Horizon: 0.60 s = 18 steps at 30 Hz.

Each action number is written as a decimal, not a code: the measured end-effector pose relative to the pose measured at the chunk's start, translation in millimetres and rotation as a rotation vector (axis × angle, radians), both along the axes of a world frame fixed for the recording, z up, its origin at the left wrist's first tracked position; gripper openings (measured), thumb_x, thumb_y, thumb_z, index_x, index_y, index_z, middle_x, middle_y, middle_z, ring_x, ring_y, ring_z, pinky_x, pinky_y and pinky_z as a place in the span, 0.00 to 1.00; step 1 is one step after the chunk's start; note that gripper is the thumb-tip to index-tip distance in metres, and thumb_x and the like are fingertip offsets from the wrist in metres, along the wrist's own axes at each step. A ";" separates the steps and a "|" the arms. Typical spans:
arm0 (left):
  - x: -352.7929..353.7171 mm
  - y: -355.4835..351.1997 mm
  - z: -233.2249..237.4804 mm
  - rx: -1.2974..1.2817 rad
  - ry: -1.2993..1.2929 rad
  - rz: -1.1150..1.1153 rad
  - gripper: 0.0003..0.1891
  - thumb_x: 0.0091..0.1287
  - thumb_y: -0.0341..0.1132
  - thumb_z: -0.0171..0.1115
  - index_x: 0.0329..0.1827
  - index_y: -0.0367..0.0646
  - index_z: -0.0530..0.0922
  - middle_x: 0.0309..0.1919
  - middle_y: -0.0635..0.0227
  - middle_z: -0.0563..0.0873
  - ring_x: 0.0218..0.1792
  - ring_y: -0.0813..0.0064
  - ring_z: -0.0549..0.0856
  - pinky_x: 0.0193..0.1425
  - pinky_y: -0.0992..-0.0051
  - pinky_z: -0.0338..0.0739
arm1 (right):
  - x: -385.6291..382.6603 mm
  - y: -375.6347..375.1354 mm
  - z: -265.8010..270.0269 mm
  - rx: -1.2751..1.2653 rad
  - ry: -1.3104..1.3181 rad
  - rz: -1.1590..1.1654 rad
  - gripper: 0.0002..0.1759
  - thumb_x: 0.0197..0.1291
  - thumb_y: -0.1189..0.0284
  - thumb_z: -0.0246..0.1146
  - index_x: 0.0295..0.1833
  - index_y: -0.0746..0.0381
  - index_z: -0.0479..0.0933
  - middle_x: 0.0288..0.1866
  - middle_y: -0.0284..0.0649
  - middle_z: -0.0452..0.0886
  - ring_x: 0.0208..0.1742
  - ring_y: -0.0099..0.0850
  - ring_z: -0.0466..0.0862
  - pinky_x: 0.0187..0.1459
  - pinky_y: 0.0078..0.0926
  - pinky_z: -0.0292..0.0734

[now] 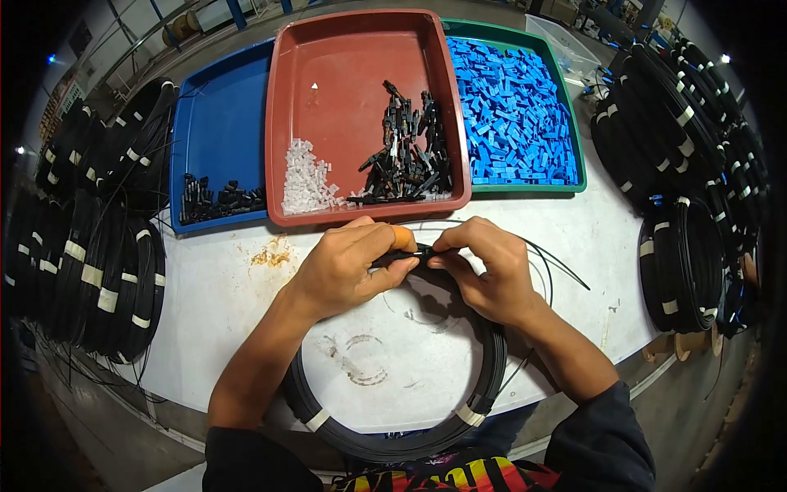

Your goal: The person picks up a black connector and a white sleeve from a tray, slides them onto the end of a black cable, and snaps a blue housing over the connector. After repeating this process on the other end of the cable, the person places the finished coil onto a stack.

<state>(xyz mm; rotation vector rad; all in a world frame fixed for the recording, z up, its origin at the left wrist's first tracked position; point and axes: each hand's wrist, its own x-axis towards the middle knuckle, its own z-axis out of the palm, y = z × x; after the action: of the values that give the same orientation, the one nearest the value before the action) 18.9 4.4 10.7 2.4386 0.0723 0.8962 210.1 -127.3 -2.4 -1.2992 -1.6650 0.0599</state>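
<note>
My left hand [357, 261] and my right hand [488, 266] meet above the far side of a black cable coil [492, 361]. Between their fingertips is a small black connector [422, 252], pinched from both sides and partly covered by the fingers. Orange tape wraps one finger of my left hand. The coil lies at the front of the white table, bound with white tape [317, 420], and loose cable ends [566, 269] stick out to the right.
Behind my hands stand a blue tray [221, 123] with black parts, a red tray [352, 49] with clear and black parts, and a green tray [580, 156] of blue clips. Taped coils are stacked left [106, 271] and right [680, 266]. Brown stains mark the white table [221, 303].
</note>
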 end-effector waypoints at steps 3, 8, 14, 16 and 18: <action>0.9 -0.4 0.6 -0.020 -0.013 -0.022 0.11 0.61 0.28 0.78 0.44 0.35 0.85 0.34 0.63 0.89 0.32 0.69 0.87 0.37 0.72 0.81 | -4.8 -0.3 -4.2 0.060 0.006 0.021 0.14 0.51 0.85 0.76 0.42 0.63 0.83 0.35 0.42 0.87 0.34 0.38 0.87 0.36 0.34 0.80; -1.7 -1.1 0.6 -0.121 0.010 -0.018 0.11 0.62 0.29 0.78 0.44 0.36 0.85 0.35 0.62 0.91 0.34 0.66 0.89 0.38 0.71 0.84 | -3.7 0.8 -4.3 0.151 0.000 0.076 0.16 0.49 0.88 0.74 0.44 0.67 0.83 0.38 0.44 0.89 0.33 0.38 0.89 0.34 0.31 0.83; 0.0 -1.7 1.0 -0.222 -0.007 -0.058 0.10 0.62 0.28 0.78 0.41 0.35 0.85 0.34 0.61 0.91 0.32 0.66 0.90 0.36 0.71 0.84 | -4.6 -0.8 -7.6 0.250 -0.109 0.097 0.17 0.45 0.89 0.74 0.43 0.68 0.83 0.39 0.47 0.89 0.32 0.38 0.89 0.33 0.32 0.84; 0.7 0.9 0.7 -0.008 -0.034 -0.079 0.12 0.60 0.30 0.81 0.40 0.32 0.86 0.32 0.59 0.92 0.31 0.70 0.92 0.36 0.77 0.85 | -5.4 -2.5 -6.3 0.221 -0.117 0.113 0.17 0.45 0.88 0.73 0.44 0.68 0.83 0.37 0.45 0.89 0.31 0.38 0.89 0.32 0.32 0.83; 0.7 -0.6 -2.7 0.008 -0.064 -0.071 0.14 0.59 0.32 0.83 0.39 0.33 0.85 0.32 0.59 0.92 0.31 0.68 0.92 0.36 0.76 0.85 | -7.0 -4.1 -0.6 0.169 -0.085 0.090 0.16 0.46 0.87 0.73 0.44 0.67 0.83 0.36 0.44 0.88 0.30 0.38 0.88 0.31 0.33 0.82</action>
<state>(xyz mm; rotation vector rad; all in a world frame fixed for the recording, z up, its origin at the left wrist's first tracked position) 19.6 3.8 8.0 2.4017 -0.0402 0.9431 203.1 -131.4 -3.0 -1.1127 -1.7602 -0.0820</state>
